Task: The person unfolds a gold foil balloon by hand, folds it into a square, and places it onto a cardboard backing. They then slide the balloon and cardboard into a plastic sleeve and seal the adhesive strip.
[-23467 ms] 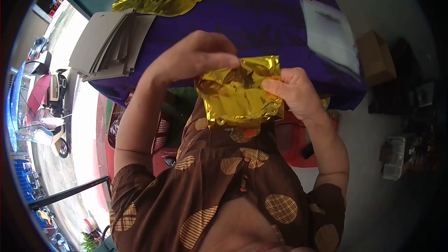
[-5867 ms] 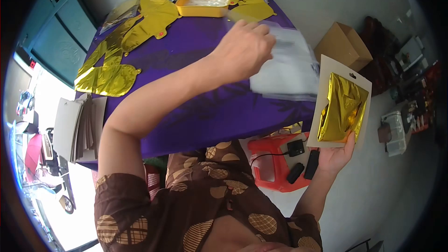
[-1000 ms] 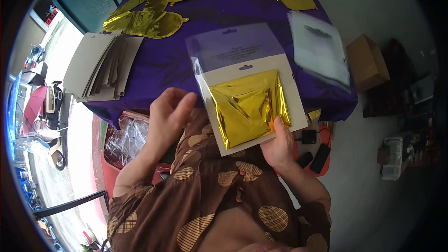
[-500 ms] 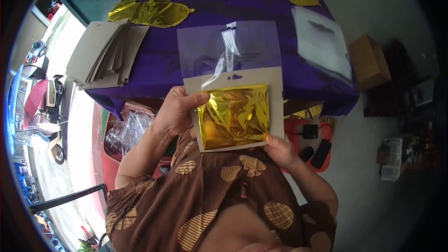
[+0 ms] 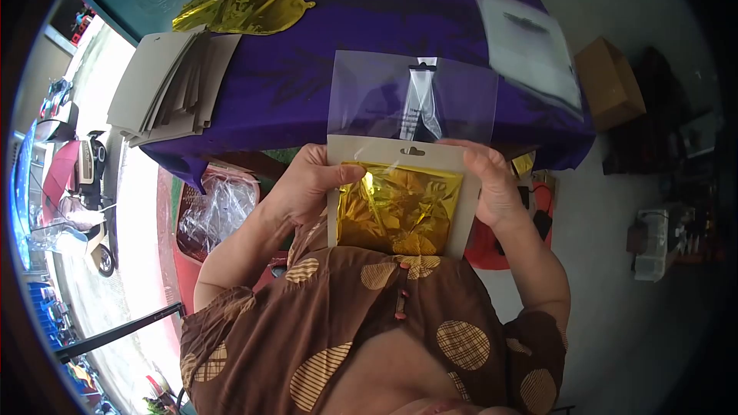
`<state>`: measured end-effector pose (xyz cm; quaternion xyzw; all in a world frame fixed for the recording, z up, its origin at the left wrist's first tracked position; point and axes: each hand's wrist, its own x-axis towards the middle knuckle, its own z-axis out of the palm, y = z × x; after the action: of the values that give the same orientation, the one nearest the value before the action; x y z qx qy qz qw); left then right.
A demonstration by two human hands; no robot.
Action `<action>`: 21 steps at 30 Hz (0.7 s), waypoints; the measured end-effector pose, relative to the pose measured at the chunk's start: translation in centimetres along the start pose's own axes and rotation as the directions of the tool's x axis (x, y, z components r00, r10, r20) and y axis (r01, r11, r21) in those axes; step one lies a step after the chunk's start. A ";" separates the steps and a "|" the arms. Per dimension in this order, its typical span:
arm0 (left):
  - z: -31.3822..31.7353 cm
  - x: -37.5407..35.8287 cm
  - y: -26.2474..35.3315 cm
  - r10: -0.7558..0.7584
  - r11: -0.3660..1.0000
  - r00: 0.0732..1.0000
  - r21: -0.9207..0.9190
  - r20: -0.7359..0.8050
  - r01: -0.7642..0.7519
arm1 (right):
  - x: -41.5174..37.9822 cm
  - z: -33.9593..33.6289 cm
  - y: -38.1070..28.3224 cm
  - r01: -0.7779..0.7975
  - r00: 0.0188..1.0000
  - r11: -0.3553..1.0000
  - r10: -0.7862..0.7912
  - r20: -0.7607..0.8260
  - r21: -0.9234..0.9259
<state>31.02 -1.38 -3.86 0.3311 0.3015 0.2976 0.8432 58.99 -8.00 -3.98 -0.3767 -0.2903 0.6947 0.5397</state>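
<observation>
In front of my torso is a clear plastic bag (image 5: 365, 92) with a grey cardboard card and a folded gold foil balloon (image 5: 400, 211) inside. Its transparent upper flap stands up above the card, with a hang-hole strip at the top. My left hand (image 5: 307, 184) grips the left edge, thumb on the front and fingers behind. Against the upper right edge of the card, my right hand (image 5: 494, 184) is closed, its fingers partly curled behind the bag. The lower edge of the package touches my brown shirt.
A purple-covered table (image 5: 369, 23) lies ahead, with gold foil balloons (image 5: 246, 14) at the back. Cardboard cards (image 5: 165, 84) are stacked on its left, clear bags (image 5: 530, 46) on its right. A red basket with plastic film (image 5: 219, 207) stands lower left; a cardboard box (image 5: 610, 81) is right.
The package has moved right and lower, nearer my body. My right hand has shifted from its lower right corner up to the upper right edge. My left hand keeps its grip.
</observation>
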 end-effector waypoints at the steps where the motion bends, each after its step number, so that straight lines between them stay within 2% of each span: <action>1: -0.1 -0.3 0.1 -0.003 1.000 1.000 0.001 -0.010 0.003 | 0.0 0.2 0.2 -0.016 1.000 1.000 0.016 -0.002 0.016; 4: -1.8 -0.5 -0.7 -0.025 0.999 0.999 0.028 0.023 0.024 | -0.1 -0.7 2.1 0.037 0.997 0.999 -0.038 -0.072 -0.009; 7: -0.9 -1.2 -1.0 -0.049 0.999 0.998 -0.020 -0.031 0.049 | -0.6 -1.3 3.0 0.071 0.991 0.995 -0.078 -0.105 -0.064; 13: -0.5 -2.1 -1.3 -0.084 0.996 0.996 -0.041 -0.003 0.084 | -1.9 0.2 2.6 0.087 0.990 0.991 -0.098 -0.106 -0.104; 16: -0.6 -3.4 -2.0 -0.119 0.990 0.993 0.077 -0.009 0.120 | -4.4 -1.6 4.0 -0.020 0.998 0.950 -0.001 -0.067 -0.312; 19: 0.0 -5.0 -1.5 -0.242 0.960 0.968 0.127 -0.058 0.248 | -6.6 -1.9 5.7 -0.010 1.000 0.923 0.001 -0.022 -0.385; 21: -1.0 -5.3 -2.2 -0.226 0.940 0.972 0.248 -0.065 0.235 | -7.1 -3.0 6.4 0.011 1.000 0.928 -0.003 0.022 -0.373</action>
<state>27.56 -6.01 -4.44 0.3936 0.3887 0.1615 0.8173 59.01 -16.53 -9.32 -0.4642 -0.4239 0.6289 0.4575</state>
